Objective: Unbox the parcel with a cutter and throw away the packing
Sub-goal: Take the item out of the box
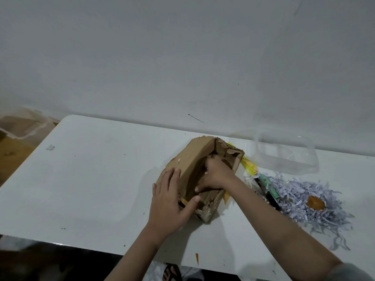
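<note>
An open brown cardboard box [194, 157] lies on the white table [91, 179], its edges torn. My left hand [170, 201] lies flat on the box's left flap and near corner, fingers straight, thumb over the rim. My right hand [215, 173] reaches inside the box, fingers curled down among crumpled brown packing paper [225, 157]; what it holds there is hidden. A yellow cutter [250, 166] lies just right of the box. Shredded pale paper [304, 197] is heaped further right.
A clear plastic container [288, 153] stands at the back right by the wall. A green-and-black tube [269, 189] and a small orange object [315, 202] lie in the shreds. Cardboard and a clear bin [22, 126] sit on the floor at left.
</note>
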`<state>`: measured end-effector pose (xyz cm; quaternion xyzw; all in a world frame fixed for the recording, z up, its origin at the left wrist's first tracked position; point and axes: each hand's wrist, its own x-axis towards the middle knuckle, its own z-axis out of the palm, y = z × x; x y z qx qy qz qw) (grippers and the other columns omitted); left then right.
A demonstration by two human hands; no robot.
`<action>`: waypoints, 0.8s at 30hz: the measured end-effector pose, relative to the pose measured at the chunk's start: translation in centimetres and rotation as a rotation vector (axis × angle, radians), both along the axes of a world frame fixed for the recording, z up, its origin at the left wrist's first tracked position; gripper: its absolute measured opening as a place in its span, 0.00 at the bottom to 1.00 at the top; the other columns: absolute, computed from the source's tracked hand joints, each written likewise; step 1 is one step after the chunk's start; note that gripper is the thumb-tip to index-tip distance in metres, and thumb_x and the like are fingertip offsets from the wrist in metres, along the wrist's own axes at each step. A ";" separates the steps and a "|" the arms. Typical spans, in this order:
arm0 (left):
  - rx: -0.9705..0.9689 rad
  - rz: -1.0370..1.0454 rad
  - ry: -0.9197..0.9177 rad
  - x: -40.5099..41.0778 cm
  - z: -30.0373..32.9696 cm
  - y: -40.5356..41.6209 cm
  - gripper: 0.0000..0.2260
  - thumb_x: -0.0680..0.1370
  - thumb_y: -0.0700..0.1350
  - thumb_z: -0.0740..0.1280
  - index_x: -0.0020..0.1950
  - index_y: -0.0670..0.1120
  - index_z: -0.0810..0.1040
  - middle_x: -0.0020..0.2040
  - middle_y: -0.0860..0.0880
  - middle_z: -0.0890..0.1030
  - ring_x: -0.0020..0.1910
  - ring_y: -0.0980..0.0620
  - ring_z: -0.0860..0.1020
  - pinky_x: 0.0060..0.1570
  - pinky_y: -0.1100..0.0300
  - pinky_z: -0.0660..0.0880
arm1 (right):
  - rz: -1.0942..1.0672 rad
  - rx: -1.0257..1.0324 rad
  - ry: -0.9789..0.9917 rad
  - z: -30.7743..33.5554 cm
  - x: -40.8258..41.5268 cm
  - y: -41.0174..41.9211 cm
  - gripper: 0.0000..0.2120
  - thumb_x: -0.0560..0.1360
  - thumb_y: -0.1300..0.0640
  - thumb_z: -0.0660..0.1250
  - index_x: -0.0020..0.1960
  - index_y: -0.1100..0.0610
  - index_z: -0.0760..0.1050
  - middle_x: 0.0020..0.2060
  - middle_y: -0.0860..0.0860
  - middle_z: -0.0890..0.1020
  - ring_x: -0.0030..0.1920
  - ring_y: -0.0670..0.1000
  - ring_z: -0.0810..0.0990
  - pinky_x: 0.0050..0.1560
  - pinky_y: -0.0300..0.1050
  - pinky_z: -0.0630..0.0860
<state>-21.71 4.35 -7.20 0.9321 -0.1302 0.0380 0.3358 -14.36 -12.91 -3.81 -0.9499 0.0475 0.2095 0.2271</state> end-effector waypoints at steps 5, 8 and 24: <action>-0.040 0.000 -0.006 0.0 0.0 0.0 0.36 0.73 0.68 0.57 0.75 0.49 0.58 0.75 0.51 0.60 0.75 0.53 0.55 0.70 0.40 0.60 | 0.014 0.010 -0.064 0.3 -0.5 -0.1 0.23 0.57 0.52 0.82 0.45 0.57 0.74 0.42 0.51 0.79 0.43 0.51 0.77 0.33 0.41 0.70; -0.036 -0.003 -0.014 0.1 -0.1 0.0 0.36 0.74 0.68 0.57 0.75 0.48 0.59 0.75 0.51 0.61 0.75 0.53 0.56 0.68 0.41 0.62 | 0.003 0.072 -0.055 0.3 -0.3 -0.4 0.17 0.59 0.56 0.81 0.44 0.58 0.80 0.41 0.52 0.81 0.43 0.51 0.79 0.39 0.43 0.74; -0.013 -0.005 -0.014 0.1 0.4 0.0 0.39 0.71 0.71 0.58 0.75 0.49 0.59 0.74 0.51 0.60 0.73 0.52 0.57 0.69 0.43 0.62 | -0.152 0.532 -0.258 2.3 -1.7 -2.6 0.04 0.67 0.62 0.76 0.39 0.55 0.83 0.37 0.52 0.84 0.37 0.48 0.82 0.41 0.43 0.79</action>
